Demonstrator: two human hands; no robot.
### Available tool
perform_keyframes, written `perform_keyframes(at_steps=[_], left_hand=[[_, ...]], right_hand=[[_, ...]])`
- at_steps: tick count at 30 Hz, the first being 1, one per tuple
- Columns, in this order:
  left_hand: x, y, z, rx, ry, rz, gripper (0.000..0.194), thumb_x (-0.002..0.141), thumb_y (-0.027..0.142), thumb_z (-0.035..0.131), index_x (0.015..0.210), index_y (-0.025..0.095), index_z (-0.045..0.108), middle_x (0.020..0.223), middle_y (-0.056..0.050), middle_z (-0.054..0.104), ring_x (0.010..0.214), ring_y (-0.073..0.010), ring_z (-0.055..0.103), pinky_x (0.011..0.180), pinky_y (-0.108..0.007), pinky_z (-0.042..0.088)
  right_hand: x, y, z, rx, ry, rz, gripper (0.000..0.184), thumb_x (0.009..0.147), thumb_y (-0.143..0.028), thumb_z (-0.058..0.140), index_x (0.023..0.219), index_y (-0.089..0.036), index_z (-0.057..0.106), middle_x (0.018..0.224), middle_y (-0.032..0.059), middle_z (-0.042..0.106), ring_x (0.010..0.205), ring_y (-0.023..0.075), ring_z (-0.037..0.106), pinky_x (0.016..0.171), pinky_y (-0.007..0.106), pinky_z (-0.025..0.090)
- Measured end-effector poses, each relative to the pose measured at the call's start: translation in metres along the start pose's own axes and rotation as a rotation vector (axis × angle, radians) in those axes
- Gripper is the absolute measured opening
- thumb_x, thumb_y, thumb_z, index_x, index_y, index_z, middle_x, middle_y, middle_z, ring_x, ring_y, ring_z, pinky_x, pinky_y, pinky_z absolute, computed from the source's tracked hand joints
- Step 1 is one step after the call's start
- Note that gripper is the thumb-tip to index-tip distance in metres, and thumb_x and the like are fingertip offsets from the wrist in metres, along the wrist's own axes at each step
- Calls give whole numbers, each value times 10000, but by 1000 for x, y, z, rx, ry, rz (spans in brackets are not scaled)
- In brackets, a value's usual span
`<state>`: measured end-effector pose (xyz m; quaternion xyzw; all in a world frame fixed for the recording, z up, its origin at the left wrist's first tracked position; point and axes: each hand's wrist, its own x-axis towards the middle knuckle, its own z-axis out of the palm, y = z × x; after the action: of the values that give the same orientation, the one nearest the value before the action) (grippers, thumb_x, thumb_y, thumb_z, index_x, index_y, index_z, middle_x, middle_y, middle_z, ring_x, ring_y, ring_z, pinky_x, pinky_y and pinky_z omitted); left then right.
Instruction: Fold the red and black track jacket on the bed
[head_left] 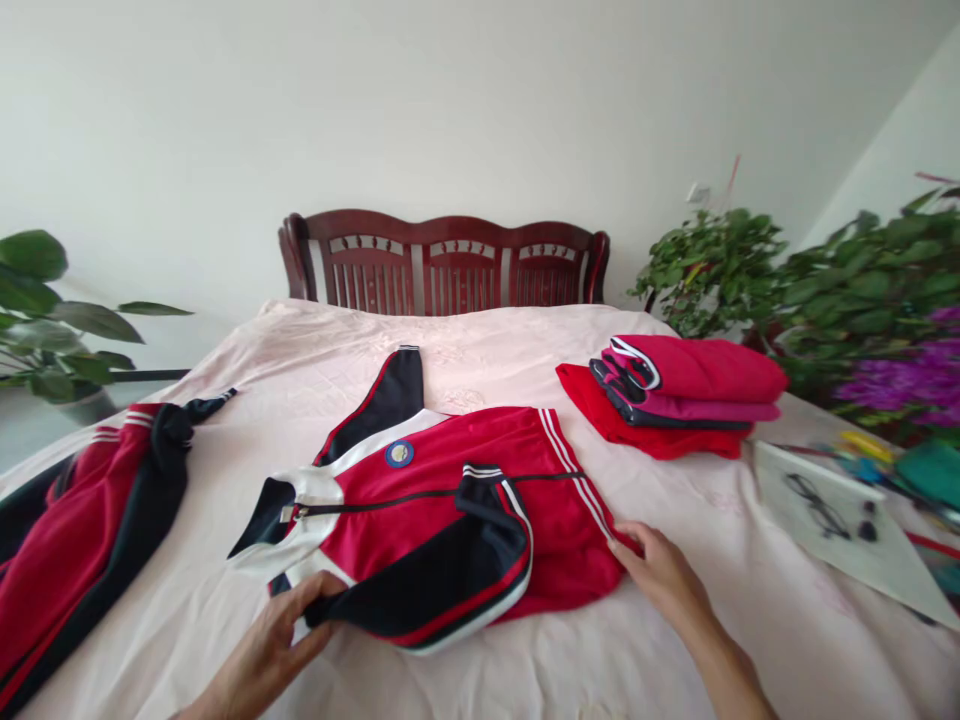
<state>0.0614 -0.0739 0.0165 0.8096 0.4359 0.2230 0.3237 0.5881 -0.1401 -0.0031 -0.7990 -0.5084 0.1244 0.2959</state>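
Observation:
A red, white and navy zip-up jacket (420, 470) lies front up on the bed, its collar toward the left and its striped hem toward the right. The near sleeve (442, 570) is folded across the front, while the far sleeve (382, 395) stretches toward the headboard. My left hand (289, 635) pinches the near shoulder by the navy fabric. At the near corner of the hem, my right hand (656, 565) grips the edge between thumb and fingers. The zip is closed up to the white collar.
Folded red and magenta clothes (690, 390) are stacked at the right. Another red and navy garment (97, 520) lies at the left. Glasses (817, 505) rest on a pale board (862, 550). Plants (712, 260) flank the bed, and a wooden headboard (457, 265) stands behind.

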Motion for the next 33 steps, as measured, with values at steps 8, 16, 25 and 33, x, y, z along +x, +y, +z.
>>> perform_keyframes(at_steps=[8, 16, 25, 33], left_hand=[[-6, -1, -11, -154, -4, -88, 229, 901, 417, 528, 841, 208, 600, 776, 1, 598, 735, -161, 546, 687, -235, 449], [-4, 11, -7, -28, -151, -115, 78, 807, 240, 466, 809, 211, 538, 772, 11, 588, 744, -166, 552, 697, -255, 431], [-15, 11, 0, 241, -209, 52, 338, 539, 35, 405, 805, 223, 496, 839, 6, 589, 817, -178, 546, 755, -285, 423], [-25, 19, -7, 315, -157, 60, 345, 690, 45, 512, 954, 246, 607, 1048, -30, 610, 988, -211, 545, 863, -322, 436]], right_hand=[[-1, -18, 10, 109, -5, 5, 367, 812, -473, 460, 1062, -252, 611, 1012, 58, 740, 945, 230, 698, 822, 337, 522], [6, -25, -12, 88, 47, -2, 357, 829, -463, 468, 1060, -260, 650, 1106, 60, 729, 1044, 264, 667, 941, 377, 481], [1, 14, -16, -119, -2, 6, 245, 797, -381, 495, 910, -289, 692, 963, 29, 751, 891, 255, 687, 832, 373, 504], [5, -73, -3, -48, 21, -244, 320, 883, -363, 449, 1052, -228, 684, 1100, 95, 705, 1009, 246, 649, 914, 379, 488]])
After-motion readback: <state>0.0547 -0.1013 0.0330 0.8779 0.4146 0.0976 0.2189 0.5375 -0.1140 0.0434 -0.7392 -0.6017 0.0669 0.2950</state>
